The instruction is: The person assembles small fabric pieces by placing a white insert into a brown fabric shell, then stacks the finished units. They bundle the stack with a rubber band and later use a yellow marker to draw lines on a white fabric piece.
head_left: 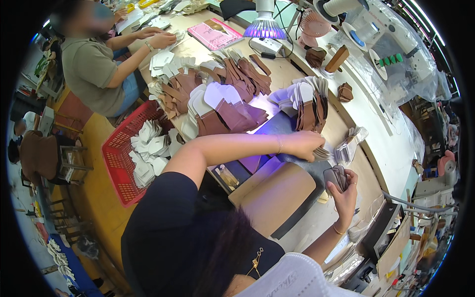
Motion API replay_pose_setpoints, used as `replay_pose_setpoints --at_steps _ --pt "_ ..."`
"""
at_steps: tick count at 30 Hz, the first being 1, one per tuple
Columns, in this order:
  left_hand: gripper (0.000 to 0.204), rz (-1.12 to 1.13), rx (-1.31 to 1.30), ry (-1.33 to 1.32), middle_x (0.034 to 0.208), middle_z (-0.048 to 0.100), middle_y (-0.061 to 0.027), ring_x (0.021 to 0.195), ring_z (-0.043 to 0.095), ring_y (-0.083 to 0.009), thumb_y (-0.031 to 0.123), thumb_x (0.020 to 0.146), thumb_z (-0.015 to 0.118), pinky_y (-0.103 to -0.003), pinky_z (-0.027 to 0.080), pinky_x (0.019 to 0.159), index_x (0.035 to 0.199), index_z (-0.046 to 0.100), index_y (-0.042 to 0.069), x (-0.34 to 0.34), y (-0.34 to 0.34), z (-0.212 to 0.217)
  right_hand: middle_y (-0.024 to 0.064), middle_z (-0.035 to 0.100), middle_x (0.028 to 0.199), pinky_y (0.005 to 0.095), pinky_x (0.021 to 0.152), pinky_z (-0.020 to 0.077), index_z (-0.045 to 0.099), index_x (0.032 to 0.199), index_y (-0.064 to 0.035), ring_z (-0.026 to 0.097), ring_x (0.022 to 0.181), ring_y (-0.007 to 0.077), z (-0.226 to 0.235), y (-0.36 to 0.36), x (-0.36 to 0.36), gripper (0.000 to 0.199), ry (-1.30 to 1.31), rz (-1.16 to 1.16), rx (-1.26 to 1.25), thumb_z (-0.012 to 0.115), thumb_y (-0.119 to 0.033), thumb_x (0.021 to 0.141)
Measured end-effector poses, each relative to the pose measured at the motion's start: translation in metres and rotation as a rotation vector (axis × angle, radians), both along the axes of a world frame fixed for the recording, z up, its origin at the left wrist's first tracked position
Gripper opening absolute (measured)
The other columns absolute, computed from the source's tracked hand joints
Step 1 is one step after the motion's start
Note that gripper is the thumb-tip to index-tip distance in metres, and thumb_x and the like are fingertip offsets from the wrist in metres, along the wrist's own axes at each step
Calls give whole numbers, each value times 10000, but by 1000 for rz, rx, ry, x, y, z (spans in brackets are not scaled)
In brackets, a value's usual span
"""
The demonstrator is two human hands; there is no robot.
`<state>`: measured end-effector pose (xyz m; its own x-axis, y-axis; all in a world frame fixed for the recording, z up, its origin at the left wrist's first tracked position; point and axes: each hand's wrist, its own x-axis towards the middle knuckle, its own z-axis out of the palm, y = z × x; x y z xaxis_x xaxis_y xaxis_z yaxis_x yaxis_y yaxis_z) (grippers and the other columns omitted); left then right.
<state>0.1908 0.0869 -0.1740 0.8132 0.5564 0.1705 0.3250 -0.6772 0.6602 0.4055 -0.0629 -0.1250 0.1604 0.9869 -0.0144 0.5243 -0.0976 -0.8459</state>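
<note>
My left hand [306,146] reaches across the table, its fingers closed around a bundle of thin layered pieces [322,153]. Beside it lies another pile of thin pale pieces [345,151], bent over and stacked on edge. Further right and nearer to me, my right hand [346,193] is raised, gripping a small fan of grey rounded pieces [336,176] between thumb and fingers. Just beyond my left hand stands a bundle of brown and white cut pieces [311,106]. A tan curved board or sheet [277,198] lies in front of me over a dark mat [309,166].
Large heaps of brown and white pieces [222,109] cover the table's middle. A red basket [116,163] of white pieces stands at left. A lit lamp [265,27] hangs above; a pink booklet [215,33] lies behind. A sewing machine [391,34] stands at right. Another person [96,69] works far left.
</note>
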Motion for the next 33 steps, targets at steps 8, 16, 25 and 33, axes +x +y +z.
replay_pose_setpoints --at_steps 8,16,25,33 --pt "542 90 143 267 1224 523 -238 1172 519 -402 266 799 701 -497 438 970 1229 481 20 -11 -22 -24 78 574 1226 528 887 432 445 1394 -183 566 1059 300 -35 -4 -41 741 -958 123 30 778 -351 753" --pt "586 41 204 214 1222 526 -217 1159 519 -396 311 802 708 -503 439 891 1259 464 37 -13 -18 -22 53 548 1278 546 843 457 342 1494 -195 565 1079 275 -30 -2 -46 846 -951 110 -78 733 -432 782" --pt "570 57 326 272 1135 568 -165 1110 543 -344 398 760 750 -466 439 861 1152 511 61 -9 -15 -29 54 578 1163 450 799 469 351 1489 -170 588 1016 261 -25 8 -46 887 -1019 190 -234 770 -397 741" --pt "487 53 267 235 1115 568 -170 1098 541 -375 379 793 694 -494 453 878 1145 545 76 -19 -16 -29 69 576 1016 406 770 452 422 1448 -171 599 913 252 -36 4 -47 798 -1063 160 11 743 -420 761"
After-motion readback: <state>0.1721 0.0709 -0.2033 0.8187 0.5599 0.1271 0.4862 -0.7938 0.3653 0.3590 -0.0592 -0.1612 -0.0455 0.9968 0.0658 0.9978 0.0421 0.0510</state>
